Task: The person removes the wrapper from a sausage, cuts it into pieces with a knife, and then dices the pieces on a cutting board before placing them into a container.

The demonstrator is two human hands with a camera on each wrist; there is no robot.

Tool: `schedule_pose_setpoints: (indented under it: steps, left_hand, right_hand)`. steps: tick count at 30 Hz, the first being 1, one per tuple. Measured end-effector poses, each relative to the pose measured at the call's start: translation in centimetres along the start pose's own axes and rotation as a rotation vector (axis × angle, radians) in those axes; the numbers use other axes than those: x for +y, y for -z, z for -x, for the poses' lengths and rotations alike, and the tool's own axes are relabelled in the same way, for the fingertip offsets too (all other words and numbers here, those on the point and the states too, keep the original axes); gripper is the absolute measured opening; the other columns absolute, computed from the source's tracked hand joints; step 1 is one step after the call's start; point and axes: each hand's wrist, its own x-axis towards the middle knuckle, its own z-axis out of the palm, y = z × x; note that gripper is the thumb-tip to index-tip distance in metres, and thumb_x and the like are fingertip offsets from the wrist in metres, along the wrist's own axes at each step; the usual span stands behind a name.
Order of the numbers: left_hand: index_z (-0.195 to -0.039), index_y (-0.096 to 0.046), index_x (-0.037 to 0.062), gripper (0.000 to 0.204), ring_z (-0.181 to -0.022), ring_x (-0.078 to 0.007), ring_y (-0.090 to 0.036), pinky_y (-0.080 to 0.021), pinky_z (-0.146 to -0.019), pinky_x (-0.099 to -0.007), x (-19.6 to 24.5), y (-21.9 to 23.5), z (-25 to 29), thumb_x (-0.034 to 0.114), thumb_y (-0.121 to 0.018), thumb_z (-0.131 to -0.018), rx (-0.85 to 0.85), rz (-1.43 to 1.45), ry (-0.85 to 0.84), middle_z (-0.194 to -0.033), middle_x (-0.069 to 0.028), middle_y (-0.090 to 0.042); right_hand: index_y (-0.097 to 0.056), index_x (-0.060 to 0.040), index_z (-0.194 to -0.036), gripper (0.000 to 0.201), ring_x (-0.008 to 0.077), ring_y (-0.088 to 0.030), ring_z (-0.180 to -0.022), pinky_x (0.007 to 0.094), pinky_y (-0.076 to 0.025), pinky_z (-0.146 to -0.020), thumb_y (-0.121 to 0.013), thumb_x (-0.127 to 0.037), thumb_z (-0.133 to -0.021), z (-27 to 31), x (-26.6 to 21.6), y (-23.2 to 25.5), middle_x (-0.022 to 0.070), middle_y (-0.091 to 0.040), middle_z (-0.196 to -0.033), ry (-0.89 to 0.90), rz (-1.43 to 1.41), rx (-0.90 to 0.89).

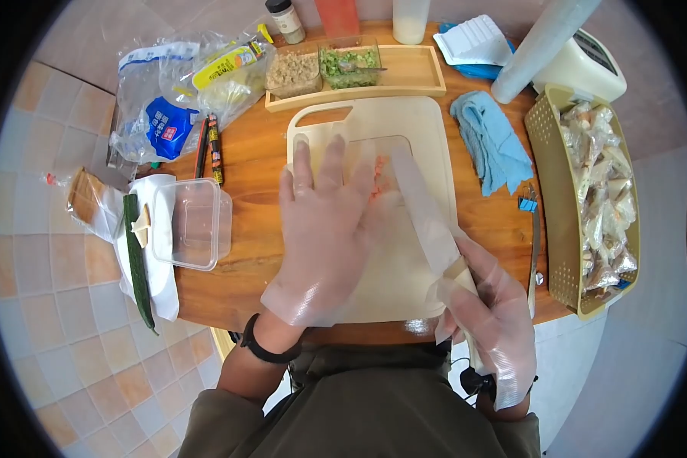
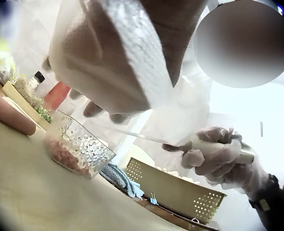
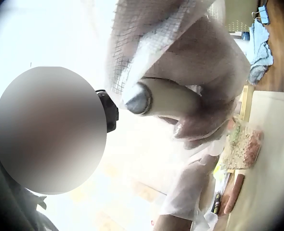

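My left hand (image 1: 324,237), in a clear plastic glove, hovers with fingers spread over the cream cutting board (image 1: 431,122). My gloved right hand (image 1: 492,313) grips the pale handle of a knife; its wide blade (image 1: 424,210) slants over the board. A clear textured container (image 2: 91,149) with chopped pink bits stands on the board under the left hand, close to the blade; the left hand partly covers it in the head view. A reddish sausage-like piece (image 3: 234,192) lies beside it, hidden in the head view. The right wrist view shows the handle's end (image 3: 139,98).
A wooden tray (image 1: 412,69) behind the board holds two filled containers. A blue cloth (image 1: 492,141) and a basket of wrapped pieces (image 1: 561,229) stand right. At left are an empty clear box (image 1: 198,225), a cucumber (image 1: 136,259), two markers (image 1: 216,149) and plastic bags (image 1: 149,84).
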Motion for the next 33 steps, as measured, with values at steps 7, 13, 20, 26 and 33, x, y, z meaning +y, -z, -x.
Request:
schedule_pose_setpoints:
  steps: [7, 13, 20, 26, 33]
  left_hand:
    - [-0.090, -0.068, 0.0000, 0.010, -0.128, -0.0402, -0.061, -0.054, -0.104, -0.0521, -2.3, 1.0, 0.8, -0.003, -0.077, -0.088, 0.371, 0.750, 0.177, -0.129, -0.0228, -0.066]
    - [-0.114, -0.069, -0.0062, 0.027, -0.096, -0.0301, -0.070, -0.065, -0.091, -0.0438, -5.4, -0.2, 4.9, -0.005, -0.075, -0.088, 0.300, 1.096, 0.422, -0.105, -0.0190, -0.066]
    - [-0.133, -0.069, -0.0002, 0.057, -0.070, -0.0323, -0.063, -0.049, -0.063, -0.0455, -5.7, -0.7, 5.6, 0.008, -0.083, -0.079, 0.107, 0.007, 0.139, -0.070, -0.0116, -0.062]
    - [-0.141, -0.061, -0.0039, 0.065, -0.066, -0.0302, -0.062, -0.049, -0.058, -0.0437, -6.0, -1.1, 5.2, 0.010, -0.080, -0.080, 0.091, -0.163, 0.037, -0.070, -0.0106, -0.063]
    - [-0.141, -0.054, -0.0110, 0.067, -0.057, -0.0299, -0.058, -0.045, -0.052, -0.0434, -3.2, 0.9, 7.0, 0.005, -0.077, -0.080, -0.072, 0.007, 0.270, -0.067, -0.0110, -0.059]
  right_hand:
    - [-0.058, -0.0014, -0.147, 0.049, 0.0226, -0.064, -0.077, 0.0343, -0.052, -0.068, -0.066, -0.003, -0.098, -0.2, 1.4, 0.3, 0.0130, -0.063, -0.096, 0.505, 0.696, 0.158]
    - [-0.063, -0.0046, -0.139, 0.046, 0.0371, -0.061, -0.075, 0.0436, -0.050, -0.065, -0.071, -0.005, -0.093, 2.0, 1.7, 0.9, 0.0194, -0.060, -0.092, 0.382, 0.864, -0.029]
    - [-0.065, -0.0068, -0.136, 0.043, 0.0395, -0.060, -0.076, 0.0473, -0.049, -0.067, -0.072, -0.005, -0.093, 1.4, 3.4, -0.1, 0.0186, -0.057, -0.086, 0.308, 1.016, -0.098]
    - [-0.065, -0.0061, -0.137, 0.046, 0.0393, -0.062, -0.078, 0.0445, -0.050, -0.070, -0.073, -0.004, -0.092, 2.6, 4.0, 0.2, 0.0192, -0.059, -0.089, 0.293, 0.958, -0.040]
    - [-0.063, -0.0091, -0.143, 0.054, 0.0227, -0.061, -0.078, 0.0331, -0.051, -0.070, -0.067, 0.003, -0.090, 5.4, 2.8, 1.3, 0.0112, -0.062, -0.094, 0.051, 0.773, 0.066]
